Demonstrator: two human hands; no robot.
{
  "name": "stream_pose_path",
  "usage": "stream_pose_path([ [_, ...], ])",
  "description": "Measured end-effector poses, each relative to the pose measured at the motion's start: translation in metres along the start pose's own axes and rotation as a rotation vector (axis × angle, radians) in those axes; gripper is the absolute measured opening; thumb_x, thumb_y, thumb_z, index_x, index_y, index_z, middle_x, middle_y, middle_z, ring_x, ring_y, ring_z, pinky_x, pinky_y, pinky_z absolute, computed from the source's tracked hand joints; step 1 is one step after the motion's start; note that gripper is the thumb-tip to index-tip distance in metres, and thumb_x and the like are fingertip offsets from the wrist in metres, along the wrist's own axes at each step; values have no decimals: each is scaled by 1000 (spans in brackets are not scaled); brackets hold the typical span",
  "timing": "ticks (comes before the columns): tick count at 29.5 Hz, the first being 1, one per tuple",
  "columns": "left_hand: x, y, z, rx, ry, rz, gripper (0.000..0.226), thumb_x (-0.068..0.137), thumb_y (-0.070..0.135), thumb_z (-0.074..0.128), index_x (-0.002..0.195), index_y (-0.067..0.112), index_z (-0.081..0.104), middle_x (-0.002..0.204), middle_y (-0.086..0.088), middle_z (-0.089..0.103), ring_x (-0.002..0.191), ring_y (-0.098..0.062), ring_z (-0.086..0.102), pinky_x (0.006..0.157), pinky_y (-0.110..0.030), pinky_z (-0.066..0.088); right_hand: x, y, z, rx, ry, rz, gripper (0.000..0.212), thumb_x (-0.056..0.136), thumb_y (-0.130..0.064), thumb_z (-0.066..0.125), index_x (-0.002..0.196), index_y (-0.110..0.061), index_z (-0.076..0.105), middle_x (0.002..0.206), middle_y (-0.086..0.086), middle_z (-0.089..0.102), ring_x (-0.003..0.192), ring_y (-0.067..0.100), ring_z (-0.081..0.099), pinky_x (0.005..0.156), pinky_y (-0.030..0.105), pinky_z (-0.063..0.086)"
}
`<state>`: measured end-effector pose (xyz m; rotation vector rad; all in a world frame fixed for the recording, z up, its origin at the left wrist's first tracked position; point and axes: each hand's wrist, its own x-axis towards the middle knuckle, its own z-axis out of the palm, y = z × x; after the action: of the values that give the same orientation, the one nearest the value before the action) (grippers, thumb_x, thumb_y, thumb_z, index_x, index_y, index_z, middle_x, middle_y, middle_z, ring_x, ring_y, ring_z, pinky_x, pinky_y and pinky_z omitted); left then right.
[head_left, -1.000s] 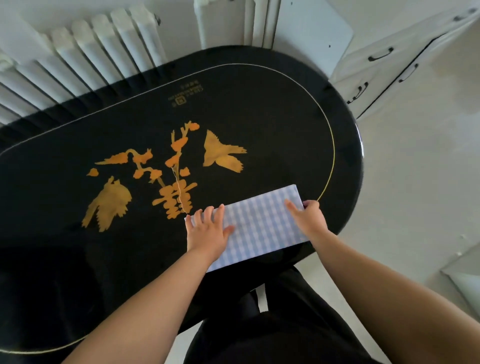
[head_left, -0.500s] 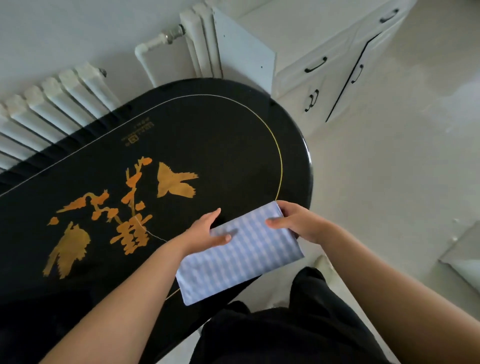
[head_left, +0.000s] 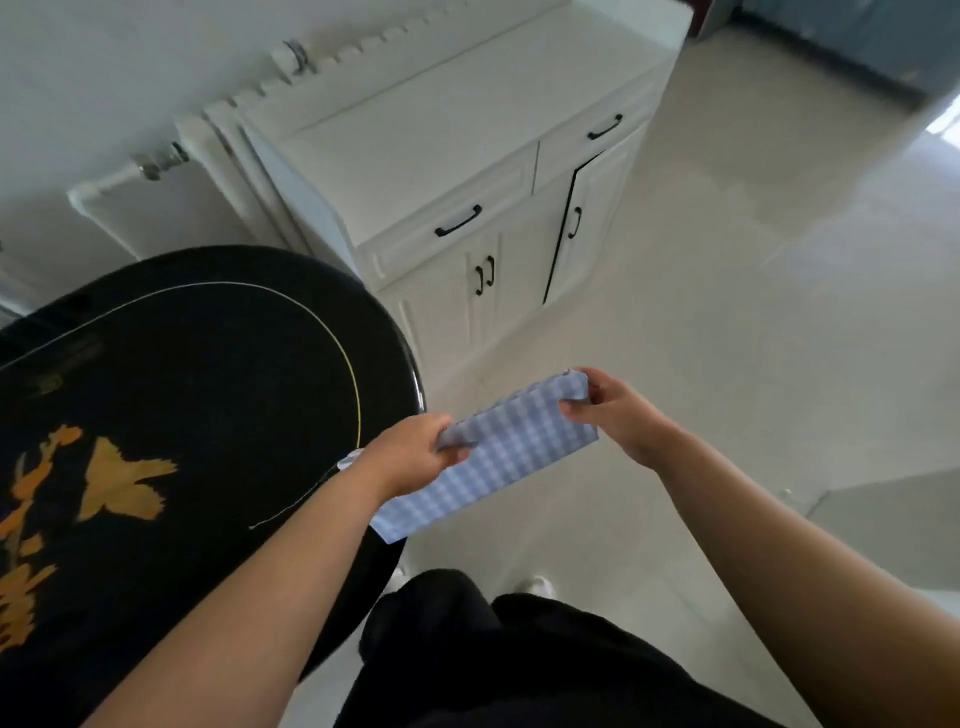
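Observation:
A folded blue-and-white checked cloth (head_left: 511, 452) hangs in the air just past the right end of the black oval table (head_left: 208, 374), above the floor. My left hand (head_left: 415, 454) grips its left edge with curled fingers. My right hand (head_left: 613, 410) pinches its far right corner between thumb and fingers. The cloth's lower left corner overlaps the table's rim in the view.
The table carries gold bird and flower inlay (head_left: 119, 483). A white cabinet (head_left: 467, 171) with black handles stands behind it, one door ajar (head_left: 576, 223). A white radiator (head_left: 171, 161) runs along the wall. Pale tiled floor (head_left: 727, 364) spreads to the right.
The cloth lay flat on the table under both hands; now both hands grip it and have lifted it off to the right. The view has swung right toward the cabinet.

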<state>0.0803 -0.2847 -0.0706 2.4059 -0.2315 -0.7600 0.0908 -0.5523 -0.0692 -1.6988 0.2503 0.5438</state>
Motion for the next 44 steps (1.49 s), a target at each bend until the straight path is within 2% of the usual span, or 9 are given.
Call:
stream_pose_path([
  [6,74,34,-21,148,142,100,33,91,40,55,69,20,42,69,6,48,65,-17,47,58,-32,33,52,-20,-52,43,32,-15,31,89,-2,61,117,-14,54,102,0,63,91,9,60,81,18,48],
  [10,129,34,-35,283,293,159,34,91,41,55,69,20,40,61,11,39,64,-18,44,64,-31,30,102,-33,-74,42,72,5,33,87,-3,65,118,-13,56,107,5,64,98,16,60,87,24,47],
  [15,201,25,-80,440,495,265,36,83,46,48,64,17,48,58,1,51,57,-27,52,54,-33,37,185,-62,-86,11,98,10,33,89,-7,64,119,-14,55,99,-1,63,85,6,60,65,9,46],
  [20,243,31,-142,547,669,223,26,82,37,53,72,14,61,65,-2,62,62,-29,58,56,-30,37,264,-97,-82,172,110,176,42,90,-36,61,127,-22,47,128,1,57,116,18,55,95,37,44],
  [24,259,42,-186,502,839,135,23,85,32,55,79,11,64,66,-4,63,65,-29,54,57,-32,37,319,-115,-68,436,62,341,66,94,-58,35,143,-13,34,142,7,48,129,25,47,102,41,39],
  [28,267,48,-220,464,982,35,25,90,32,59,89,9,68,71,-6,67,69,-28,53,58,-30,34,360,-129,-41,628,3,460,69,99,-55,14,141,-6,37,140,11,51,129,25,48,102,40,33],
  [32,276,49,-240,441,1092,-2,26,88,33,60,95,10,70,73,-4,70,73,-29,55,60,-31,36,389,-141,-10,652,-59,521,68,98,-55,24,145,-6,32,147,12,42,133,25,44,109,43,29],
  [39,287,46,-261,457,1165,12,24,86,33,62,93,11,70,66,-1,67,72,-28,56,57,-31,38,428,-168,25,721,16,592,96,81,-78,35,151,-14,21,157,8,24,143,19,26,116,49,13],
  [44,293,39,-255,428,1122,-1,26,86,37,60,92,14,71,63,3,65,73,-25,55,59,-29,36,442,-154,29,869,74,613,88,81,-79,34,145,-18,30,139,7,48,137,21,38,117,52,10],
])
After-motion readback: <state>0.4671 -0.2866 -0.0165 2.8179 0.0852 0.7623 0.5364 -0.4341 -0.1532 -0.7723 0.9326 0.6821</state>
